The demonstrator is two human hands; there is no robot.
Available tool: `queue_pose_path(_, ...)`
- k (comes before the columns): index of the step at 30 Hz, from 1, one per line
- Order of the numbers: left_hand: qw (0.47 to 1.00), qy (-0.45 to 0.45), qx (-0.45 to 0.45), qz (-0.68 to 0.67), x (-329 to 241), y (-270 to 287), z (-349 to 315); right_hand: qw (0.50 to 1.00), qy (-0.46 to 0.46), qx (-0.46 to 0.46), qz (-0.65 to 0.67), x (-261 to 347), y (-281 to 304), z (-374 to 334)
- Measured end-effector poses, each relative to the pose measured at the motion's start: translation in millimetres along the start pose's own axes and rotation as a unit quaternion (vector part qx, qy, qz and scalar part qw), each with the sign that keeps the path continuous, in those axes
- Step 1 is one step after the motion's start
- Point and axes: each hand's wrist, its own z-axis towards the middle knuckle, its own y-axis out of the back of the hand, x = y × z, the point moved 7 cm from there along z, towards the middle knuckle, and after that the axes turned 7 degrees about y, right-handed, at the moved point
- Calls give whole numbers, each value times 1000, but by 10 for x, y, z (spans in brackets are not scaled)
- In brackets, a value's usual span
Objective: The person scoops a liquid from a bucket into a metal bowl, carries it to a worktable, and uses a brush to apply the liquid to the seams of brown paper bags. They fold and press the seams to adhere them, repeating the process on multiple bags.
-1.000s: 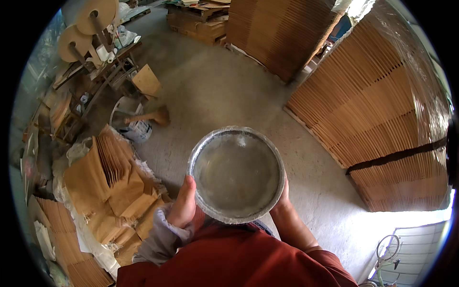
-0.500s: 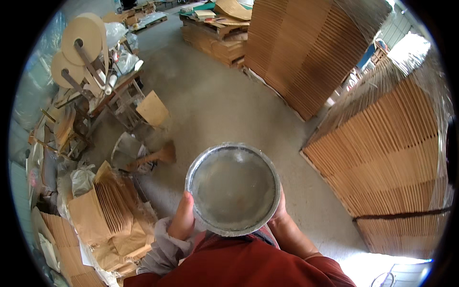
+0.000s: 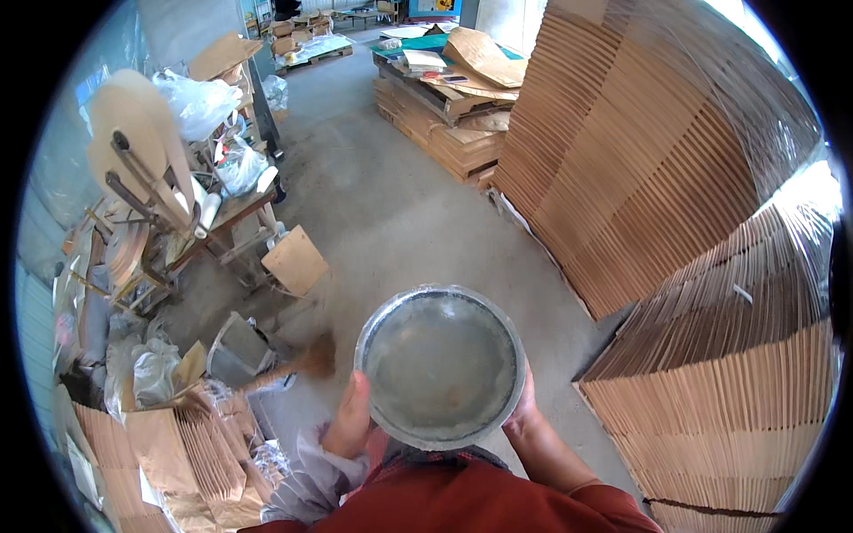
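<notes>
Held level in front of my body is a round grey metal basin point(image 3: 444, 366) with a pale, worn rim. Its inside looks dull and cloudy; whether that is liquid or the bare bottom I cannot tell. My left hand point(image 3: 349, 416) grips the left side, thumb up against the rim. On the opposite side my right hand point(image 3: 524, 404) is closed round the wall, its fingers mostly hidden beneath. A loose greyish sleeve covers my left forearm, while my right forearm is bare below a red sleeve.
Tall stacks of flat cardboard point(image 3: 635, 151) and a second wrapped stack point(image 3: 720, 400) line the right. At left stand a bench with large paper rolls point(image 3: 133, 133), a wooden seat point(image 3: 296, 260), a broom point(image 3: 311, 360), a dustpan point(image 3: 238, 349) and brown paper bundles point(image 3: 191, 453). Ahead is a loaded pallet point(image 3: 444, 133).
My view has tilted up and shifted, showing more of the far room. The basin sits slightly lower and farther right in the picture, still in both hands.
</notes>
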Motion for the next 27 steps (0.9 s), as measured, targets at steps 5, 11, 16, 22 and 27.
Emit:
queue_pose_path(5,999,5,10,-48,-666,41,1103,999,10,-40,-27,277,-175,1159)
queue_pose_path(11,1000,-3,-18,13,-1288,393,2378,999,9,-39,-25,566,-486,2599)
queue_pose_path(16,999,-14,-50,-6,-1759,679,3394,1000,-13,16,-5,709,-717,3927)
queue_pose_path(22,992,-35,-108,-48,-2275,889,4540,997,-74,13,-22,988,-1154,5371)
queue_pose_path(27,986,-47,-152,-46,-2765,1156,5406,992,-103,40,-54,1165,-1554,6510)
